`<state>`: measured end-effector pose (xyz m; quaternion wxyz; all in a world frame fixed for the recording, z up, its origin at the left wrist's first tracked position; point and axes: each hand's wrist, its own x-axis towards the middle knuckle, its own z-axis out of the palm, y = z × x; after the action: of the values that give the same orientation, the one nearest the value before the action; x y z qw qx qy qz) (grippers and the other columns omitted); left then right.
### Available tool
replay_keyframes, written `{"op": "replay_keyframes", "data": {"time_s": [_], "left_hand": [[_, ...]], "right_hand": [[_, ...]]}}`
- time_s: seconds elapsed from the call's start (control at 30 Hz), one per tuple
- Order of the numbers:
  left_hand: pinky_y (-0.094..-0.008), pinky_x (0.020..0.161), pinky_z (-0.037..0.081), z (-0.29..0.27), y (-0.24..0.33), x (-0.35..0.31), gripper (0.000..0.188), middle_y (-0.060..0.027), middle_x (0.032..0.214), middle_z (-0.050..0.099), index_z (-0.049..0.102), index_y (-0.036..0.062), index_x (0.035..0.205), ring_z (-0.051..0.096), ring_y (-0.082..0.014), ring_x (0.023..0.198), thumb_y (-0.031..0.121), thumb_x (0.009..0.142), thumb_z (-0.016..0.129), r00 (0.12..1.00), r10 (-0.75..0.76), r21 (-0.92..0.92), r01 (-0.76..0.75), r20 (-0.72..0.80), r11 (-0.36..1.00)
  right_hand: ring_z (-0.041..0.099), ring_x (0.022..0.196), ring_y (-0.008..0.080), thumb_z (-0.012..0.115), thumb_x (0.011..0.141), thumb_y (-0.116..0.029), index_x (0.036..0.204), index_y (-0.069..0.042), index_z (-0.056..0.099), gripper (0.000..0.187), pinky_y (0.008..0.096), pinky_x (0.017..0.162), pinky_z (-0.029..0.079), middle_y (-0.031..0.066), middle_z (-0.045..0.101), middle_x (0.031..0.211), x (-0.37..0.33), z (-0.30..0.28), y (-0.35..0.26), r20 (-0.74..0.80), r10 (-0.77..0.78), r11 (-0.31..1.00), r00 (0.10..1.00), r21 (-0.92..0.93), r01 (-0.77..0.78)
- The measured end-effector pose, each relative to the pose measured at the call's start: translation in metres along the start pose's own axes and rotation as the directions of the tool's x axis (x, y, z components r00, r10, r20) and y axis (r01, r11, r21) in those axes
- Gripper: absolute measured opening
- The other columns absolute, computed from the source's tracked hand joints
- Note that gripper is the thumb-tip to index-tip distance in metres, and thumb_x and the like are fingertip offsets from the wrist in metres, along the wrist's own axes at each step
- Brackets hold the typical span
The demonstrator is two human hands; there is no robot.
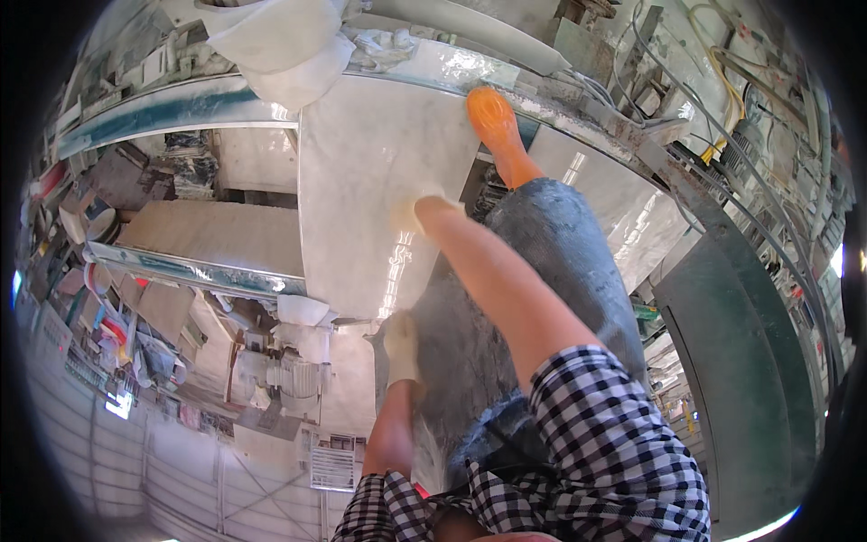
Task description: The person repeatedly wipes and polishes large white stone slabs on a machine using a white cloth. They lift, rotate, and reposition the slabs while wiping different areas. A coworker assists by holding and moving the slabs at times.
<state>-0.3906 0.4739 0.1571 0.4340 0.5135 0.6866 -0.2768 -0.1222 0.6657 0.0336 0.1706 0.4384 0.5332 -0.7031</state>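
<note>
A pale, glossy flat slab (379, 135) with light streaks reflected in it lies across the rails in front of me. My right hand (435, 212), in a cream-coloured glove, is over or on the slab's right part and smeared by motion. At the slab's near edge is my left hand (400, 341), in a similar glove and also blurred. Neither hand's fingers show clearly, and I see nothing held. A dark grey apron (560, 235) covers my front, and an orange rubber boot (495, 131) sticks out beyond it.
Metal rails (208, 266) with blue-green sides run beneath the slab. Another glossy slab (632, 199) lies to the right. White sheeting (289, 50) hangs at the far side. Cables and hoses (759, 172) run along the right, beside a dark green panel (736, 352). Clutter fills the left.
</note>
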Motion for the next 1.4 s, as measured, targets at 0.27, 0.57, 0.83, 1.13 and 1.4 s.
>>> {"op": "replay_keyframes", "data": {"time_s": [0.27,0.57,0.83,1.13,1.4], "left_hand": [[-0.0433,0.107,0.045,-0.031,0.002,-0.045,0.035,-0.0140,0.134,0.064,0.067,0.0099,0.128,0.059,-0.0348,0.124,0.022,0.102,0.048,0.995,-0.007,-0.214,-0.015,-0.103,0.977],[-0.0416,0.115,0.038,-0.053,-0.124,-0.068,0.040,-0.0216,0.146,0.054,0.059,0.0021,0.139,0.049,-0.0340,0.137,0.019,0.104,0.053,0.947,-0.048,-0.401,-0.089,-0.319,0.912],[-0.0373,0.117,0.036,-0.024,-0.183,-0.143,0.052,-0.0131,0.156,0.047,0.048,0.0018,0.149,0.045,-0.0267,0.142,0.035,0.109,0.048,0.853,-0.467,-0.838,0.067,-0.234,0.541],[-0.0483,0.078,0.050,0.189,-0.211,-0.312,0.035,-0.0252,0.090,0.067,0.068,-0.0013,0.094,0.065,-0.0372,0.081,0.027,0.102,0.049,0.563,-0.804,-0.915,0.196,-0.189,0.352],[-0.0501,0.094,0.048,0.196,-0.409,-0.337,0.035,-0.0275,0.115,0.068,0.069,-0.0017,0.118,0.064,-0.0402,0.107,0.025,0.103,0.052,0.410,-0.862,-0.896,0.193,-0.297,0.401]], "right_hand": [[0.071,0.094,0.0360,0.046,0.100,-0.032,0.112,-0.004,0.070,0.039,0.0421,0.087,0.055,0.0180,0.073,0.105,-0.172,-0.074,0.077,-0.684,0.337,0.920,0.647,0.386,-0.070],[0.070,0.071,0.0258,0.063,0.099,-0.032,0.120,-0.010,0.071,0.032,0.0362,0.071,0.052,0.0174,0.069,0.080,-0.335,0.048,-0.010,-0.780,0.554,0.811,0.291,0.584,0.022],[0.062,0.070,0.0164,0.065,0.100,-0.041,0.098,0.000,0.075,0.042,0.0355,0.067,0.051,0.0065,0.070,0.076,-0.411,0.041,-0.057,-0.851,0.448,0.894,0.273,0.421,-0.153],[0.066,0.074,0.0271,0.051,0.101,-0.055,0.091,0.000,0.071,0.059,0.0387,0.073,0.050,0.0189,0.068,0.078,-0.448,0.003,-0.023,-0.892,0.240,0.812,0.382,-0.031,-0.583],[0.044,0.142,0.0359,0.059,0.096,-0.053,0.151,-0.022,0.049,0.064,0.0550,0.109,0.042,0.0131,0.048,0.155,-0.655,0.129,-0.036,-0.947,0.092,-0.036,0.309,-0.313,-0.949]]}}
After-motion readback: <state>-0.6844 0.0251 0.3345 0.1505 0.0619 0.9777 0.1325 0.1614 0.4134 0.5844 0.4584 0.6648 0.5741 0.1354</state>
